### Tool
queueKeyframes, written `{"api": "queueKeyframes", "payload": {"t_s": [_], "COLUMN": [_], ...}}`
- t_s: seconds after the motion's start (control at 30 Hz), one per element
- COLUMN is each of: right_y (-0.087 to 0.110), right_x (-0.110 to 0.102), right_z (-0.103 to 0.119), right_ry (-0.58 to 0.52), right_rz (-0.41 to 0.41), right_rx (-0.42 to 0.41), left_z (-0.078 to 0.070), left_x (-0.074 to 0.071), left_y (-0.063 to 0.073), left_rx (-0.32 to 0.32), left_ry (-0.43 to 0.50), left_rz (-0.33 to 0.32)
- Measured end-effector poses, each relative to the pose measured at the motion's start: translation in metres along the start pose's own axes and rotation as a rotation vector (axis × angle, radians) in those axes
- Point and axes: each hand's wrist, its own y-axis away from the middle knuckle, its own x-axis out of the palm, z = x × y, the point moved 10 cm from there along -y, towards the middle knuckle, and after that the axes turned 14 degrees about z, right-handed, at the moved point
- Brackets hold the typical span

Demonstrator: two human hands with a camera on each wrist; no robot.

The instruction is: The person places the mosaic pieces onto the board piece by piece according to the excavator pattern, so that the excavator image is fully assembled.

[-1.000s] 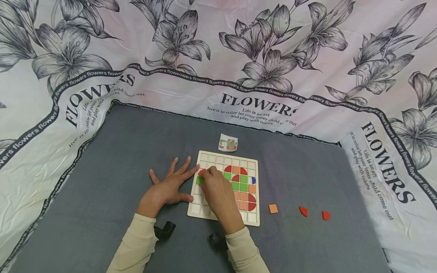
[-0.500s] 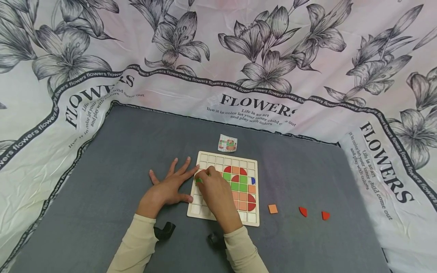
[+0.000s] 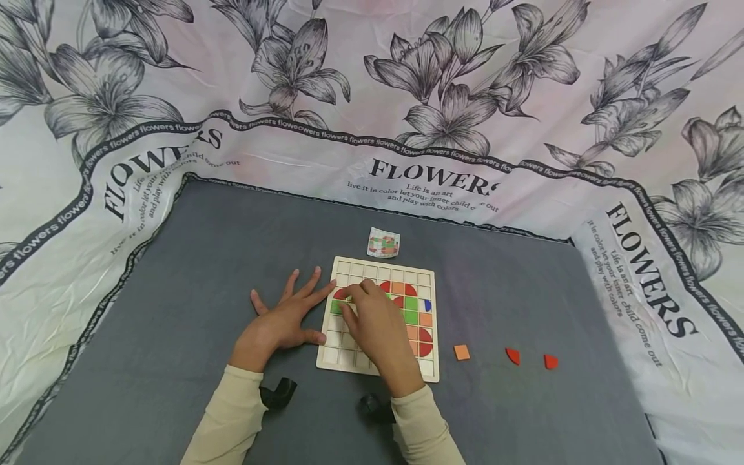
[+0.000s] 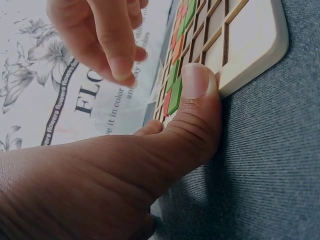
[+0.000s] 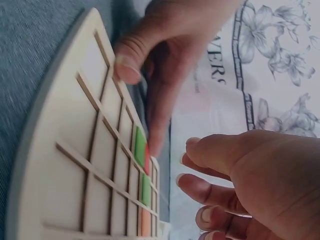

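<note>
A pale wooden grid board (image 3: 347,359) lies on the grey cloth, with red, green, orange and blue pieces set in its cells. My left hand (image 3: 283,325) is spread flat at the board's left side, its thumb (image 4: 196,102) on the edge and a fingertip touching farther up. Over the board's left half hovers my right hand (image 3: 380,332), fingers loosely bent, with nothing between thumb and fingers in the right wrist view. Just left of its fingertips are a red piece (image 3: 339,294) and a green square (image 3: 336,307) in the left column. The right hand hides several cells.
A small printed card (image 3: 383,243) with a coloured grid pattern lies beyond the board. To the board's right are a loose orange square (image 3: 461,352), a red quarter-round piece (image 3: 513,356) and another red piece (image 3: 550,361). Flower-printed cloth (image 3: 430,123) borders the grey surface.
My right hand has lifted and drawn slightly right from the left column, uncovering the red piece and green square there. Its thumb and fingers have parted. The left hand stays in place.
</note>
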Motion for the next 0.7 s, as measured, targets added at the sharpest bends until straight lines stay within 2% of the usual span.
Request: {"api": "queueKeyframes", "payload": {"t_s": [0.2, 0.33, 0.7], "right_y": [0.008, 0.015, 0.051], "right_x": [-0.017, -0.027, -0.061], "right_z": [-0.014, -0.03, -0.104], "right_ry": [-0.005, -0.04, -0.121], "right_rz": [-0.027, -0.017, 0.023], "right_rx": [0.047, 0.098, 0.36], "left_z": [0.001, 0.001, 0.0], "left_x": [0.0, 0.0, 0.001], "left_y": [0.001, 0.001, 0.001], "left_rx": [0.005, 0.001, 0.008], "left_ry": [0.002, 0.002, 0.012], "left_rz": [-0.004, -0.001, -0.005]}}
